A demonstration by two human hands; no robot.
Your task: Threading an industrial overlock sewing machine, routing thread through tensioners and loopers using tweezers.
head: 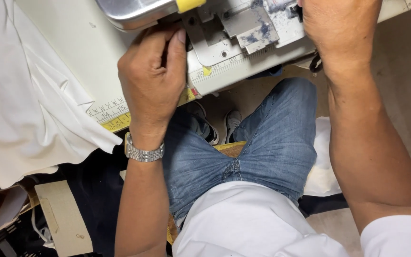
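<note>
Head view: left hand (153, 71) curled at the near edge of the cream desk (72, 52), fingers (179, 45) clenched against a metal plate (215, 40) of the sewing machine (243, 28). Right hand (341, 28) on the machine's right end, fingers hidden, grip impossible to tell. Yellow tab (190, 4) far, above the plate; printed measuring strip (112, 114) along the desk's near edge. White fabric (20, 95) heaped at left. Brown cardboard (63, 219) low at near left.

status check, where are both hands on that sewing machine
Left hand curled at the metal plate, fingers bent. Right hand on the machine bed near linty plate. White fabric lies clear, nothing blocking.
</note>
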